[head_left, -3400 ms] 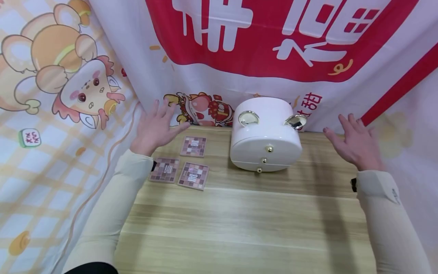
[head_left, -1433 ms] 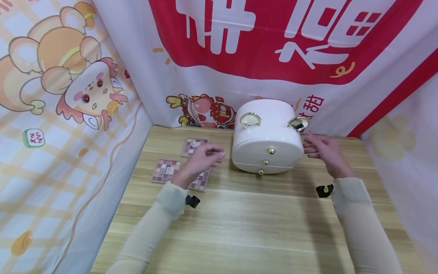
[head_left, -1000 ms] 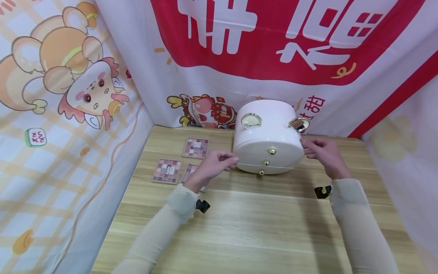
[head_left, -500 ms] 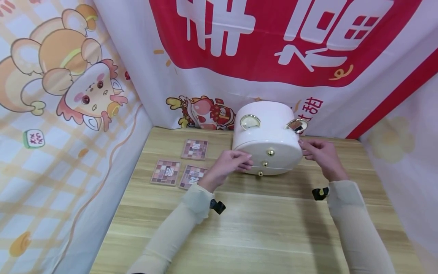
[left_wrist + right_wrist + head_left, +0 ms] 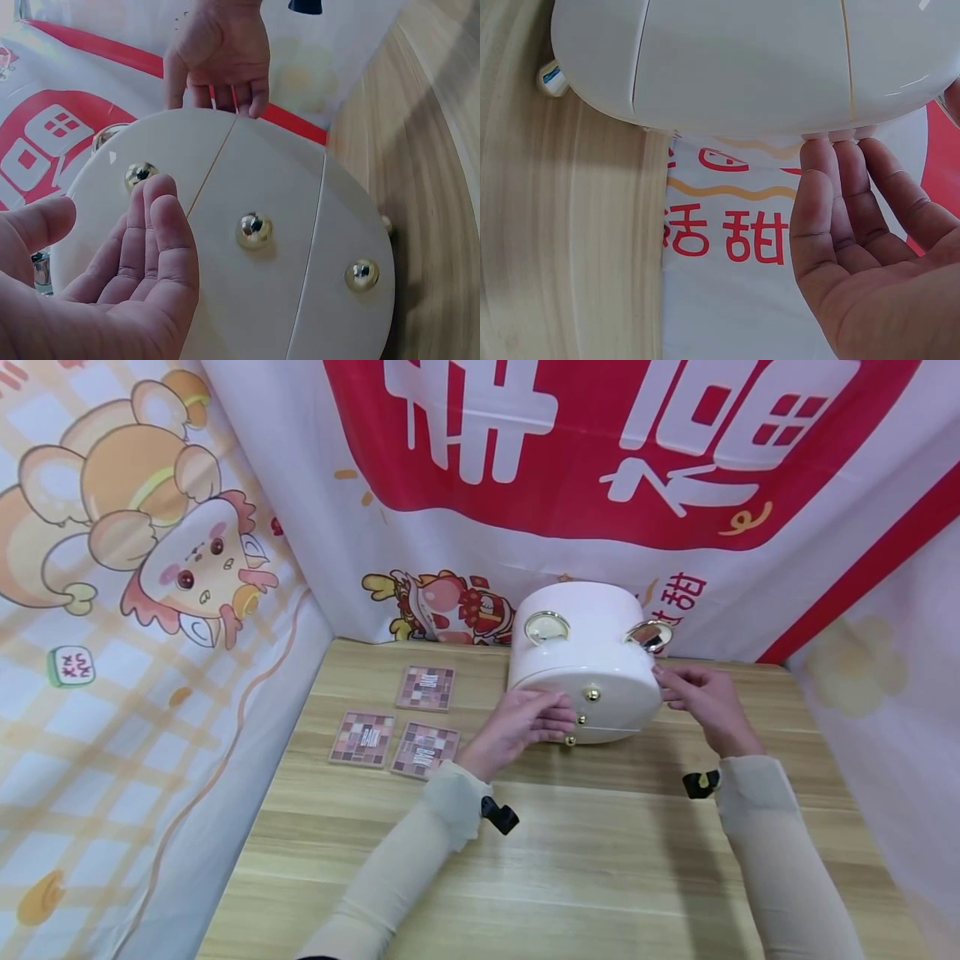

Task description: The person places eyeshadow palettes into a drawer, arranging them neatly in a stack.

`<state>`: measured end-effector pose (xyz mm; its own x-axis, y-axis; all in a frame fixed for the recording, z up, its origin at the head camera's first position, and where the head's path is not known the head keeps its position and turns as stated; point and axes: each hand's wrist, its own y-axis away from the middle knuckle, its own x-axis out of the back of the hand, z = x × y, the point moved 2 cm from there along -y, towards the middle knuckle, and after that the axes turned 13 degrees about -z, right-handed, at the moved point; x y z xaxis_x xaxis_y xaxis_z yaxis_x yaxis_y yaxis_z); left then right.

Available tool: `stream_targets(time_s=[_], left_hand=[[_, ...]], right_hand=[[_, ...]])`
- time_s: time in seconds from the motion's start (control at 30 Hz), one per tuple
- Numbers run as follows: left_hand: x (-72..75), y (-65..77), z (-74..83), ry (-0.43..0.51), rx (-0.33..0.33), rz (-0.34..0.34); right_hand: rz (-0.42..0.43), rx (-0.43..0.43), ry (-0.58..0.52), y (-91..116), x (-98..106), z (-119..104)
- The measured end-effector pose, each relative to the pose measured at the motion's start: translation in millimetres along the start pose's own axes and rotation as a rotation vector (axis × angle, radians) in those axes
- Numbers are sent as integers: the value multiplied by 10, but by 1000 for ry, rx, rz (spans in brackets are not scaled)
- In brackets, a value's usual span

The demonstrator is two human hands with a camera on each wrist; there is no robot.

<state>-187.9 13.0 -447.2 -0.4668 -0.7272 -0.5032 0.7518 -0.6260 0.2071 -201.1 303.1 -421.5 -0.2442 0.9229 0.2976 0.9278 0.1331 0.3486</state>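
A glossy white rounded drawer box with gold knobs stands at the back of the table. My left hand is before its front, fingers gently bent and holding nothing. In the left wrist view those fingertips lie just below the top knob; I cannot tell whether they touch it. The middle knob and bottom knob show beside them. My right hand is at the box's right side. In the right wrist view its fairly straight fingers rest their tips against the wall.
Three checkered makeup palettes, an upper palette, a left palette and a lower palette, lie left of the box on the wooden table. Two gold-rimmed oval handles stick up from the box. Printed cloth hangs behind.
Both hands have come in from wide apart. My right hand has reached the box's side and stays there. My left hand has passed over the palettes and moved right across the box's front.
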Motion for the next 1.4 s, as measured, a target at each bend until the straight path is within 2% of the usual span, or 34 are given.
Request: stream_targets(time_s=[0.2,0.4,0.53,0.73,1.0,1.4], left_hand=[[-102,-88,-114,120,22,4],[-185,-187,-217,276,4,38],[-240,-235,-235,330,1,31],[-280,-270,-232,367,-1,59],[-327,-292,-233,371,16,83],[-328,-271,-291,404,6,73]], right_hand=[[4,-1,-5,9,1,-2],[4,12,-21,-4,-6,-4],[4,13,-12,-9,-5,-6],[7,9,1,-12,-6,-3],[10,28,3,7,-5,-6],[5,29,-12,3,-22,-19]])
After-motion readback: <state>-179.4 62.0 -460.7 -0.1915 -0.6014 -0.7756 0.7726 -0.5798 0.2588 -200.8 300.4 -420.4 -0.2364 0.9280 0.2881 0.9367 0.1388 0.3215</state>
